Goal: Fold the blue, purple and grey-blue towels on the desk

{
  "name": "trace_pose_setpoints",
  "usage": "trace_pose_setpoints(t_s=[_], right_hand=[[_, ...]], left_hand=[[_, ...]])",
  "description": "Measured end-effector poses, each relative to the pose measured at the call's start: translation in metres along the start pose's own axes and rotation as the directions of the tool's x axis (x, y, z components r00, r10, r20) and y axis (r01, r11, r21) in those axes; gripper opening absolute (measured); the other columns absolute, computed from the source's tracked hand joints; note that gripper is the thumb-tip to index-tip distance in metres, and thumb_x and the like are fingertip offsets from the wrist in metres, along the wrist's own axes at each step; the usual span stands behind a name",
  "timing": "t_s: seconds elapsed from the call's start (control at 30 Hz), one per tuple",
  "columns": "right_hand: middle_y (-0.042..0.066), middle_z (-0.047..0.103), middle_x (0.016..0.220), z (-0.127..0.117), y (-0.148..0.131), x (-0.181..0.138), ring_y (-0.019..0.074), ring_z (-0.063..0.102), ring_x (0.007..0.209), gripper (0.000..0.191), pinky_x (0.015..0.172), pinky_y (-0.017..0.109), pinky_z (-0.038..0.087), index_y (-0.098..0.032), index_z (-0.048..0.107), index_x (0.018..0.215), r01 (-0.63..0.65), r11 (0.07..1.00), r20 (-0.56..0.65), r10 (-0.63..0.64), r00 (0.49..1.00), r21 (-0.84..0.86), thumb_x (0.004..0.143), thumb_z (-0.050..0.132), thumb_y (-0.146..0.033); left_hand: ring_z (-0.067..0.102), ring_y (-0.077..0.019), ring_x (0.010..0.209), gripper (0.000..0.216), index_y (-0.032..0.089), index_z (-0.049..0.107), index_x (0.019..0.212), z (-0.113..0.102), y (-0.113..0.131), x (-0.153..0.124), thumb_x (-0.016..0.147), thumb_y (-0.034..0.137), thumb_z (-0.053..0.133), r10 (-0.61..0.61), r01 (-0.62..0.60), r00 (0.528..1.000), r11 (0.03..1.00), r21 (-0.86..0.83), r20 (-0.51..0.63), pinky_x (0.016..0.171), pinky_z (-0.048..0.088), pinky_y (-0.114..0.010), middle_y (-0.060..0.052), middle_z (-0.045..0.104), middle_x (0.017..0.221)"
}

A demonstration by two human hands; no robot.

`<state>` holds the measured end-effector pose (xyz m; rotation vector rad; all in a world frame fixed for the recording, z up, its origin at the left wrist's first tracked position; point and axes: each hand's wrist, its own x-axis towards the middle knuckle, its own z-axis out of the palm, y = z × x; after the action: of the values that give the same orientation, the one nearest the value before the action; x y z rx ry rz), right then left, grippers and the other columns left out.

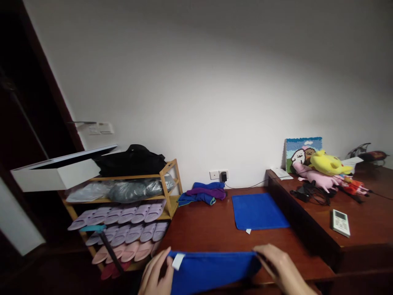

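1. Two rows of lilac slippers (135,213) stand in the wooden rack (165,188), with pink slippers (130,250) below them and red footwear lowest.
2. The shelf above the slippers bears clear plastic bags (138,189); one wraps something dark grey, not identifiable.
3. On the rack's top lie a black bag (132,160), contents hidden, and a white box (70,172) jutting out to the left; its inside reads only as dark.
4. The held blue cloth (211,272) is at the near edge of the brown table (196,233), stretched between both hands. Its long axis runs left to right, upper edge nearly level; the lower part leaves the view. A white label (178,261) sits at its upper left corner.
5. Left hand (156,274): fingers upward, thumb and fingers closed on the cloth beside the label.
6. Right hand (282,266): enters from lower right, wrist bent, fingers directed left, pinching the upper right corner.
7. Beyond, a second blue cloth (259,211) lies flat, white tag (248,231) at its near edge; crumpled blue and purple cloths (202,193) lie by the wall.
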<state>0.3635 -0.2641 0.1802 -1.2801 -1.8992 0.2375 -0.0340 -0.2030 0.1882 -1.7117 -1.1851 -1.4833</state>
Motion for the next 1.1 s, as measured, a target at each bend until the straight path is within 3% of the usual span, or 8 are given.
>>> trace_pose_setpoints(t_s=[0.17, 0.33, 0.43, 0.67, 0.8, 0.93, 1.07, 1.1], right_hand=[[0.008, 0.076, 0.114, -0.099, 0.018, 0.048, 0.0230, 0.070, 0.107, 0.036, 0.099, 0.035, 0.055, -0.028, 0.076, 0.109, -0.072, 0.997, -0.018, 0.072, 0.997, -0.025, 0.097, 0.053, -0.053], [0.008, 0.078, 0.107, -0.151, 0.081, 0.098, 0.0222, 0.073, 0.087, 0.037, 0.086, 0.032, 0.056, -0.023, 0.077, 0.108, -0.223, 0.967, -0.008, 0.224, 0.975, -0.122, 0.092, 0.056, -0.050], [0.005, 0.079, 0.089, -0.169, 0.122, 0.138, 0.0187, 0.070, 0.064, 0.036, 0.073, 0.030, 0.055, -0.020, 0.076, 0.111, -0.319, 0.934, -0.051, 0.315, 0.948, -0.160, 0.091, 0.055, -0.042], [0.010, 0.078, 0.112, -0.181, 0.188, 0.210, 0.0226, 0.070, 0.107, 0.035, 0.098, 0.033, 0.049, -0.017, 0.076, 0.111, -0.341, 0.916, -0.342, 0.257, 0.904, -0.214, 0.091, 0.051, -0.030], [0.011, 0.075, 0.117, -0.144, 0.228, 0.192, 0.0234, 0.068, 0.112, 0.037, 0.104, 0.035, 0.047, -0.016, 0.074, 0.112, -0.423, 0.880, -0.378, 0.324, 0.867, -0.215, 0.088, 0.047, -0.025], [0.013, 0.075, 0.113, -0.079, 0.262, 0.133, 0.0248, 0.070, 0.109, 0.037, 0.101, 0.037, 0.050, -0.016, 0.074, 0.103, -0.540, 0.814, -0.359, 0.449, 0.818, -0.212, 0.083, 0.044, -0.019], [0.008, 0.076, 0.094, -0.022, 0.286, 0.071, 0.0251, 0.074, 0.094, 0.030, 0.089, 0.035, 0.057, -0.024, 0.074, 0.083, -0.600, 0.775, -0.284, 0.540, 0.792, -0.201, 0.074, 0.046, -0.018], [0.008, 0.076, 0.093, -0.012, 0.293, 0.060, 0.0251, 0.074, 0.094, 0.030, 0.089, 0.035, 0.057, -0.026, 0.073, 0.081, -0.599, 0.778, -0.271, 0.545, 0.794, -0.191, 0.074, 0.045, -0.019]], left_hand=[[0.074, -0.0186, 0.091, 0.019, 0.024, 0.075, 0.104, 0.051, 0.033, 0.083, 0.094, 0.029, 0.059, -0.070, 0.154, 0.960, 0.940, -0.304, 0.271, 0.088, 0.058, -0.031, -0.002, 0.080, 0.101], [0.073, -0.0159, 0.077, 0.019, 0.021, 0.076, 0.099, 0.144, 0.064, 0.125, 0.087, 0.023, 0.061, -0.035, 0.386, 0.793, 0.802, -0.457, 0.609, 0.073, 0.058, -0.026, -0.002, 0.081, 0.093], [0.071, -0.0156, 0.074, 0.020, 0.020, 0.076, 0.097, 0.200, 0.085, 0.148, 0.085, 0.016, 0.061, 0.027, 0.353, 0.784, 0.803, -0.481, 0.620, 0.071, 0.056, -0.026, -0.002, 0.080, 0.087], [0.065, -0.0174, 0.083, 0.023, 0.020, 0.069, 0.100, 0.286, 0.116, 0.176, 0.092, 0.010, 0.050, 0.054, 0.229, 0.854, 0.854, -0.468, 0.517, 0.082, 0.051, -0.031, -0.005, 0.072, 0.093], [0.062, -0.0209, 0.101, 0.028, 0.022, 0.067, 0.090, 0.303, 0.124, 0.126, 0.092, 0.005, 0.045, 0.149, 0.155, 0.829, 0.864, -0.479, 0.539, 0.091, 0.049, -0.034, -0.006, 0.069, 0.100], [0.064, -0.0206, 0.093, 0.034, 0.022, 0.069, 0.080, 0.309, 0.131, 0.021, 0.087, -0.001, 0.045, 0.215, 0.129, 0.761, 0.874, -0.468, 0.612, 0.084, 0.053, -0.033, -0.007, 0.069, 0.098], [0.066, -0.0204, 0.087, 0.041, 0.025, 0.071, 0.086, 0.319, 0.126, -0.087, 0.083, -0.005, 0.043, 0.239, 0.096, 0.585, 0.928, -0.359, 0.775, 0.080, 0.055, -0.032, -0.004, 0.071, 0.094], [0.066, -0.0211, 0.092, 0.042, 0.025, 0.071, 0.091, 0.321, 0.124, -0.105, 0.083, -0.005, 0.042, 0.232, 0.097, 0.575, 0.933, -0.347, 0.785, 0.084, 0.055, -0.033, -0.005, 0.071, 0.098]])
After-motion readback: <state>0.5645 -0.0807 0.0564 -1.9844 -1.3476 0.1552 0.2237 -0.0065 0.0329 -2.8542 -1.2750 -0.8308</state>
